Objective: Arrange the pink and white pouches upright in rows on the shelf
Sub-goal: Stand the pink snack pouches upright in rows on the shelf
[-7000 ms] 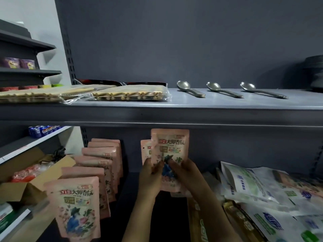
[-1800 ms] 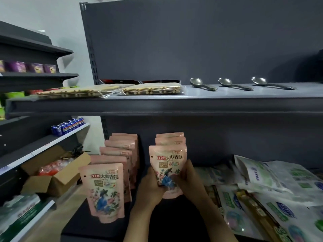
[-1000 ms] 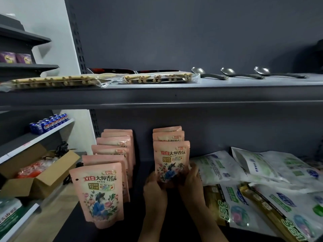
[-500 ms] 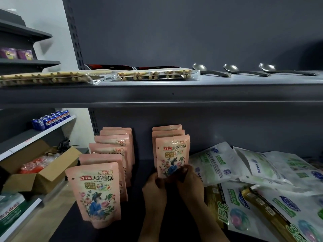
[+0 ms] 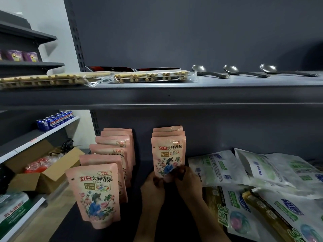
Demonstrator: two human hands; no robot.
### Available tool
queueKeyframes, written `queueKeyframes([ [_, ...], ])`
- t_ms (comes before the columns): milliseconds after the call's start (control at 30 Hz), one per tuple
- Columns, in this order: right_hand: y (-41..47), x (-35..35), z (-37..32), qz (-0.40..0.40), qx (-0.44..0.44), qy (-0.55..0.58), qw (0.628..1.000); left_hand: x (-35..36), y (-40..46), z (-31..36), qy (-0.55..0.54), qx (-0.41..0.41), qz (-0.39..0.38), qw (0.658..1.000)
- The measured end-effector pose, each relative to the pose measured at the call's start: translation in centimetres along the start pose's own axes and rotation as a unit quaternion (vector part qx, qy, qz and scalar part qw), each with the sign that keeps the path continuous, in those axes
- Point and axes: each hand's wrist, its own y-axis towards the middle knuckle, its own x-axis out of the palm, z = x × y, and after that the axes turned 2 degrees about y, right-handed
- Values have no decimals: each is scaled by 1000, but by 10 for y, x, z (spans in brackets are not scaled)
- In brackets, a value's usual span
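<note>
back panel (image 5: 192, 32) dark grey, 12 o'clock | upper shelf (image 5: 174, 95) grey, across centre | white wall (image 5: 52, 18) 10 o'clock | side shelving (image 5: 35, 63) 9 o'clock | light dim

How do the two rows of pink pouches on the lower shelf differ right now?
The left row of pink pouches is longer, with about six visible; the right row of pink pouches shows three. The left row reaches nearer the shelf's front edge, while the right row stays toward the back. No hand touches the left row; the left hand and right hand hold the right row's front pouch at its base. Both rows stand upright, same floral design, facing forward.
</note>
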Motion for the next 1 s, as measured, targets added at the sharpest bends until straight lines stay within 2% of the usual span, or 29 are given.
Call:
queueKeyframes([
  [167, 4, -2, 1, -17, 9, 27, 999, -2, -1, -3, 8, 19, 21, 1000],
  [300, 4, -20, -3, 25, 9, 75, 997, -9, -4, 18, -14, 71, 137, 988],
  [400, 5, -45, -3, 75, -17, 75, 994, -13, -14, 55, -48, 139, 158, 976],
  [567, 3, -103, 18, 155, -24, 64, 986, 27, -38, 115, -79, 220, 110, 966],
  [733, -8, -160, 69, 220, 44, 83, 971, 90, -69, 140, -101, 229, 13, 968],
  [867, -15, -200, 109, 237, 85, 66, 966, 135, -94, 159, -97, 222, -78, 967],
  [1000, -13, -238, 143, 241, 113, 26, 964, 175, -110, 183, -83, 251, -159, 951],
])
